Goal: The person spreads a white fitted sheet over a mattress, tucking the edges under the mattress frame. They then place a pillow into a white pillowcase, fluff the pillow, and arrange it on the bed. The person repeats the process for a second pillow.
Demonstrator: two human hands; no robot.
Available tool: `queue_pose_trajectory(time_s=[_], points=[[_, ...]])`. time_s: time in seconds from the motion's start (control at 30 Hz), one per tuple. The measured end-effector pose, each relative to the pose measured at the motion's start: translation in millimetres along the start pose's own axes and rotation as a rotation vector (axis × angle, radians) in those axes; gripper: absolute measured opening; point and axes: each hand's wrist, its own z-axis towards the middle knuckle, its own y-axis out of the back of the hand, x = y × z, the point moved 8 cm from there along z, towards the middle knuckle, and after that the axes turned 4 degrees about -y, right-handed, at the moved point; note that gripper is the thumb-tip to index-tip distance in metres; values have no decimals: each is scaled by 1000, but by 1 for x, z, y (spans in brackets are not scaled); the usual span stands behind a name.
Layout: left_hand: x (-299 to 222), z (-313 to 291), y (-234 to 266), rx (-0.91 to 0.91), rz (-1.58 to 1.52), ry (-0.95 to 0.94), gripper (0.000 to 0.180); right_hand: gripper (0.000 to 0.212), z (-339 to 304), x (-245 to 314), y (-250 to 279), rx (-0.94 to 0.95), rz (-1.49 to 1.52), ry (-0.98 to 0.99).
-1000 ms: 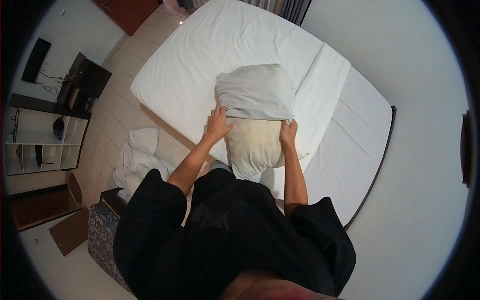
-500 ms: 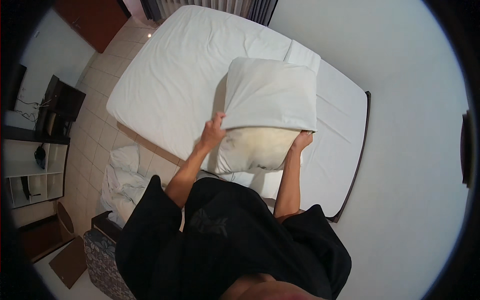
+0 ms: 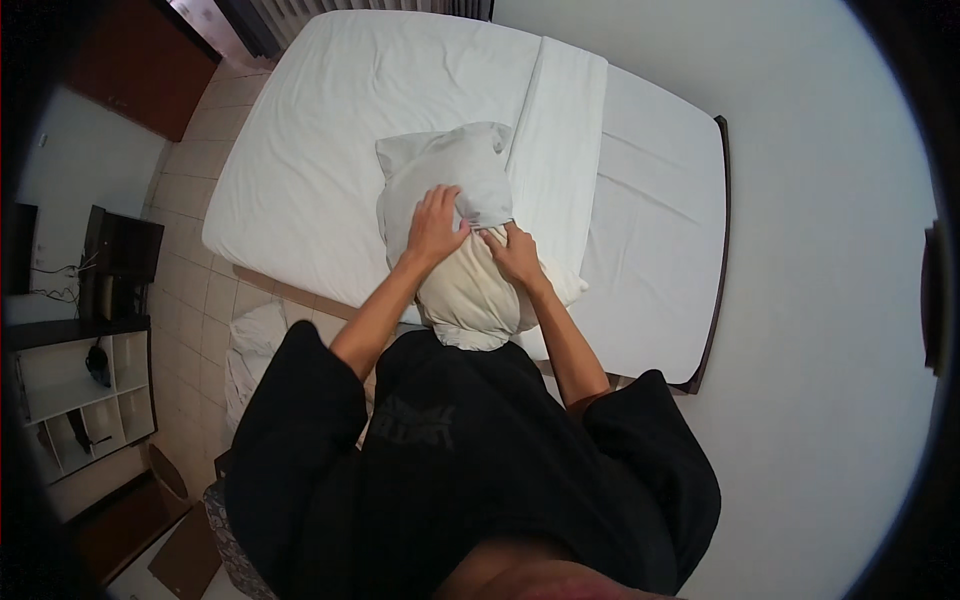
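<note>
A cream-coloured pillow (image 3: pixel 470 285), stained and bunched, stands against my body at the bed's near edge. Its upper part is inside a white pillowcase (image 3: pixel 420 180), whose far corners hang loose and creased. On the left side of the case lies my left hand (image 3: pixel 436 228), fingers stretched over the cloth and thumb near the case's opening. At the right of that opening, my right hand (image 3: pixel 515 255) is closed on the edge of the pillowcase, its fingers partly hidden by cloth. Both hands are close together over the pillow's middle.
The bed (image 3: pixel 290 150) has a white sheet with a folded band (image 3: pixel 560 130) across it. A wall (image 3: pixel 820 250) runs along the right. Crumpled white bedding (image 3: pixel 255 335) lies on the tiled floor at left, near an open shelf (image 3: pixel 90 390).
Both hands have come together over the pillow, squeezing it narrower. Pillow and case have shifted left, and the case, broad and smooth before, is now bunched.
</note>
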Motion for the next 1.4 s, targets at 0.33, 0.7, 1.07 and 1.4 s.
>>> queue_pose_trajectory(time_s=[0.33, 0.7, 1.07, 1.4], points=[[-47, -3, -13, 253, -225, -169, 42, 36, -3, -54, 27, -223, 356, -11], [-71, -74, -57, 190, -348, -64, 32, 37, 19, -74, 70, -90, -428, 515], [118, -258, -82, 157, 146, 307, 31, 33, -54, -216, 50, -71, -268, 207], [89, -123, 17, -350, -329, 662, 27, 47, 34, -157, 92, -78, 1, 21]])
